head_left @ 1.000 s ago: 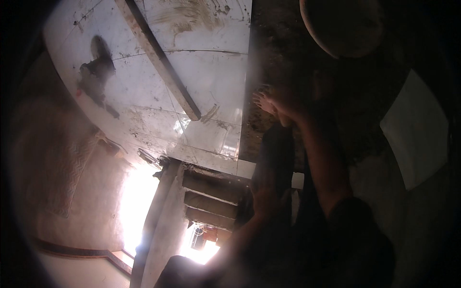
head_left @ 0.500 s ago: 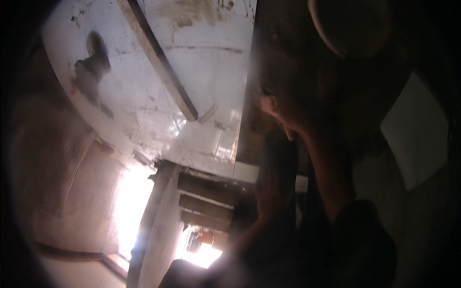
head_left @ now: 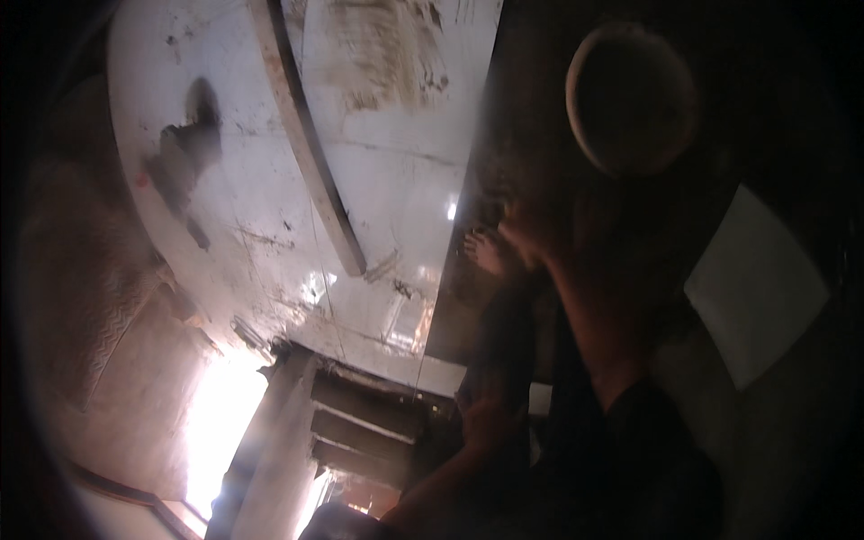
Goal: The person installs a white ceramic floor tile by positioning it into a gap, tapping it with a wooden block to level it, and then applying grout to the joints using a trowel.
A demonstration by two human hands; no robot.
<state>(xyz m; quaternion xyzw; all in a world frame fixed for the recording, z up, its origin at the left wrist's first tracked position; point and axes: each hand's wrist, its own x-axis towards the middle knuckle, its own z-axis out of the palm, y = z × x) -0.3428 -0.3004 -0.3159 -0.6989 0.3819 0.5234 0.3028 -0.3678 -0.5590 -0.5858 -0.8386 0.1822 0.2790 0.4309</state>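
Note:
In dim light, my right hand (head_left: 531, 236) reaches down beside a bare foot (head_left: 486, 251), close to the right edge of a pale, stained board (head_left: 396, 189). Its fingers look curled around something dark that I cannot make out. My left hand (head_left: 486, 421) rests by my dark-clothed leg (head_left: 504, 337), with its fingers lost in shadow. Lying along the board is a long wooden strip (head_left: 310, 148). Beyond my right hand stands a round basin (head_left: 573, 103), its inside too dark to read.
Brown smears (head_left: 378, 54) and a dark grey patch (head_left: 191, 148) mark the board. A pale, four-cornered sheet (head_left: 756, 288) lies at the right. Dark slats (head_left: 364, 432) and a post (head_left: 270, 432) stand at lower left, beside a glaring bright opening (head_left: 223, 427).
The whole view has shifted, so the basin shows more fully and the board sits lower. My right hand is a little lower in the picture, and the bare foot shows more clearly beside it.

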